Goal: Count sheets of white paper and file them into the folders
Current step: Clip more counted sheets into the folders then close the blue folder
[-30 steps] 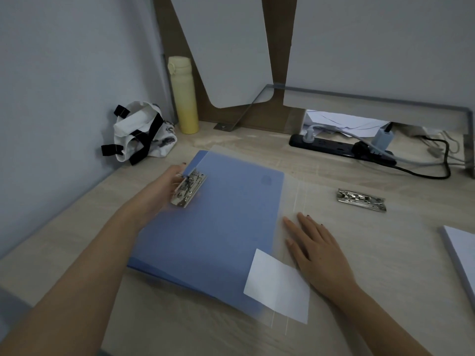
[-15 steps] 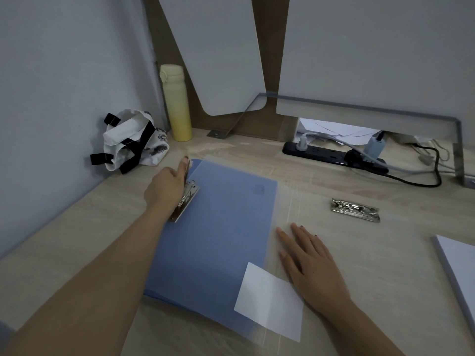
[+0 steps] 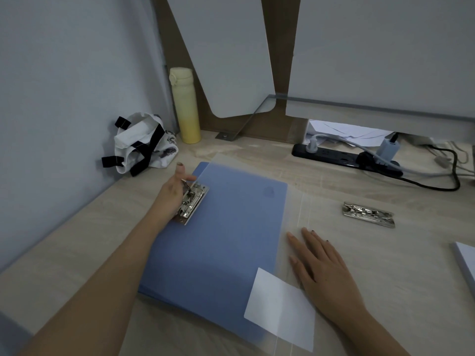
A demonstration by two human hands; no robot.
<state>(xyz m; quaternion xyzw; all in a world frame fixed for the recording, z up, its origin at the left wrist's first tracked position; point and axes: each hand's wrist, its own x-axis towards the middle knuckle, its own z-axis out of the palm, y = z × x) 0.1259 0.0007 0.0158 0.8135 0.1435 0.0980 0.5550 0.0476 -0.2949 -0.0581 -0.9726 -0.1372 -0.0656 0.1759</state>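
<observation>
An open translucent folder [image 3: 331, 255] lies flat on the desk, its left half over a stack of blue folders [image 3: 218, 242]. A metal clip [image 3: 191, 202] sits at the folder's left edge. My left hand [image 3: 174, 192] is at that clip, thumb and a finger around its raised lever. My right hand [image 3: 326, 268] lies flat, fingers spread, on the folder's right half beside the spine crease. A second metal clip [image 3: 368, 215] is on the folder's right half. A white label [image 3: 280, 308] shows near the spine. A white paper stack [image 3: 466, 263] lies at the right edge.
A yellow bottle [image 3: 185, 106] and a white bag with black straps [image 3: 141, 143] stand at the back left by the wall. A black power strip [image 3: 341, 156] with plugs and cables runs along the back right. Loose papers [image 3: 344, 132] lie under a clear shelf.
My left hand slid from the folder's top left corner down onto the clip, and the clip's lever now stands up. My right hand has stayed flat on the folder.
</observation>
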